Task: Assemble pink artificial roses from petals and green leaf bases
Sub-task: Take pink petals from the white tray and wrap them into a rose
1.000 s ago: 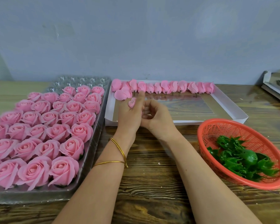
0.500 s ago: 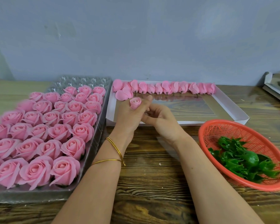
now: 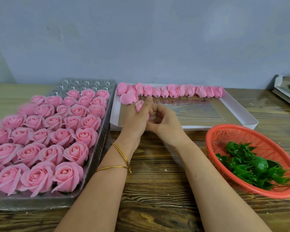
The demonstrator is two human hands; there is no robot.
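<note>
1. The fingers (image 3: 147, 102) of the left hand (image 3: 134, 121) are wrapped narrowly round one pink rose bud (image 3: 139, 105), just left of the frame's centre.
2. The bud's long axis runs nearly straight up the frame. Its furled tip points toward the top edge and its lower end is hidden in the grip.
3. The right hand (image 3: 166, 126) touches the left from the right, its fingers curled in tightly at the bud's lower end, where a bit of pink shows. I cannot tell whether they pinch it.
4. Two gold bangles (image 3: 121, 153) sit on the left wrist.
5. Behind the hands lies one white tray (image 3: 238, 113). Along its far edge are about twelve petal buds (image 3: 172, 91) (they overlap, so the count is rough), eleven in a row and one in front at the left end. Their stems point toward the bottom of the frame.
6. At lower right, one red basket (image 3: 224, 136) holds a heap of green leaf bases (image 3: 258, 164), too tangled to count.
7. At left, one clear tray (image 3: 97, 153) carries finished roses (image 3: 61, 137), all facing up. They sit five across, with three in the far row. The frame's left edge cuts some off.
8. Everything rests on a wooden surface (image 3: 157, 190).
</note>
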